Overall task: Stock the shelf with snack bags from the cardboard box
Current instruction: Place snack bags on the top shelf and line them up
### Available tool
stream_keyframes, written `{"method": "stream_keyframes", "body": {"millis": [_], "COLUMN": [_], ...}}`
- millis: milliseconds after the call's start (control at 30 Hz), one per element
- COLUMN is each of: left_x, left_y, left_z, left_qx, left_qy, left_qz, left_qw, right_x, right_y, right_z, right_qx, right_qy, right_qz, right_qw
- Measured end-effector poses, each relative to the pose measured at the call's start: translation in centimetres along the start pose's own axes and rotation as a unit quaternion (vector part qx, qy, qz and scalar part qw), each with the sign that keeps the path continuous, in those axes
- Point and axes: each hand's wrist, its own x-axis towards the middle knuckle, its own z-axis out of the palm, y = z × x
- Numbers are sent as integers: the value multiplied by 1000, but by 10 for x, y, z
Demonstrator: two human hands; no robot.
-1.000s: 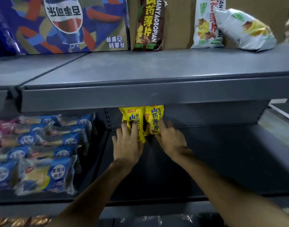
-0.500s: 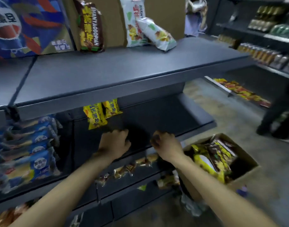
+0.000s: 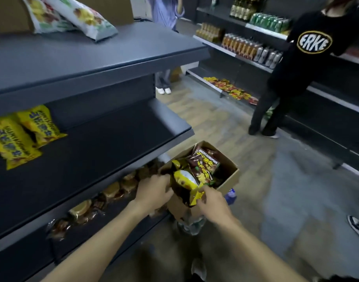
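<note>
Both hands reach into the cardboard box [image 3: 228, 181] on the floor: the left hand [image 3: 154, 191] hides its grip behind a yellow snack bag [image 3: 183, 180], so I cannot tell; the right hand [image 3: 212, 202] pinches that bag's corner. Brown bags [image 3: 205, 165] read "SHANYAOBOPIAN". Two yellow bags [image 3: 22, 135] lie on the shelf [image 3: 113, 139], open room beside them

Open cardboard box [image 3: 228, 180] of brown and yellow snack bags [image 3: 203, 169] beside dark shelf [image 3: 105, 143]

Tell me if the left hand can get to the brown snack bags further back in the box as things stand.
Probably yes. The left hand is already at the open cardboard box, gripping a yellow bag; the brown bags stand just behind it, uncovered.
</note>
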Motion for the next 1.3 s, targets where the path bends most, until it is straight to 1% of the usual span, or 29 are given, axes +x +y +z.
{"method": "stream_keyframes", "body": {"millis": [133,300,400,500,567,667,733,800,867,933,1033,1133,1233,1300], "left_x": [26,68,82,88,93,107,120,133,146,157,166,170,174,178], "left_y": [27,46,47,48,51,62,70,76,80,80,72,65,65,72], "left_z": [16,47,72,92,102,114,121,122,120,120,126,129,132,135], "left_qx": [-35,-3,-13,-47,-76,-82,-77,-74,-89,-103,-126,-143,-158,-165], "left_qy": [1,-21,-29,-56,-57,-54,-30,14,31,36,36,28,28,22], "left_qz": [-12,-74,-111,-145,-170,-197,-213,-222,-226,-226,-218,-206,-199,-211], "left_qw": [999,997,993,987,981,975,974,972,970,968,967,968,967,963], "right_x": [42,104,137,168,188,219,233,240,245,247,248,249,247,246], "right_y": [37,76,84,92,97,107,110,111,111,111,108,105,104,106], "right_z": [-13,-20,-11,-4,-5,-5,-2,4,11,15,13,5,-5,-13], "right_qx": [-1,21,29,-12,-62,-140,-169,-183,-197,-200,-178,-180,-161,-139], "right_qy": [-32,-65,-93,-72,-65,-94,-122,-142,-154,-152,-130,-112,-114,-114], "right_qz": [-15,-34,-38,-43,-61,-119,-142,-144,-137,-127,-115,-113,-115,-108], "right_qw": [999,997,995,996,994,978,968,962,958,960,969,971,974,978]}}
